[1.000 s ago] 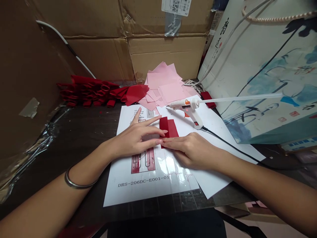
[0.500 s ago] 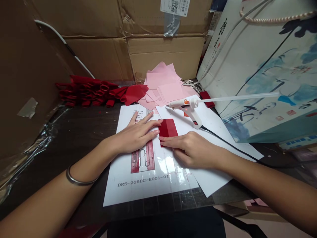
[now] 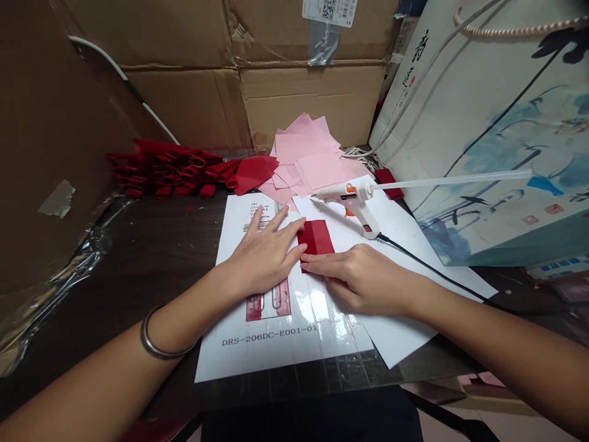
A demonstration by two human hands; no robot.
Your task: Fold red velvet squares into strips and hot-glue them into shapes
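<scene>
A small folded dark red paper piece (image 3: 316, 238) lies on white sheets (image 3: 285, 344) in the middle of the dark desk. My left hand (image 3: 264, 255) rests flat with fingers stretched out, fingertips against the red piece's left edge. My right hand (image 3: 359, 276) lies palm down with fingers together, its fingertips pressing the near edge of the red piece. A white hot glue gun (image 3: 352, 199) with a long clear glue stick stands just behind the red piece.
A pile of pink paper squares (image 3: 308, 159) and a row of folded red pieces (image 3: 184, 169) lie at the back. Cardboard boxes (image 3: 276, 73) wall the rear and left. A painted paper bag (image 3: 497, 123) stands at the right. The glue gun's black cord (image 3: 427, 267) runs right.
My left hand has slid from on top of the red piece to its left edge, fingers closing together. The right hand has stayed pressing the near edge.
</scene>
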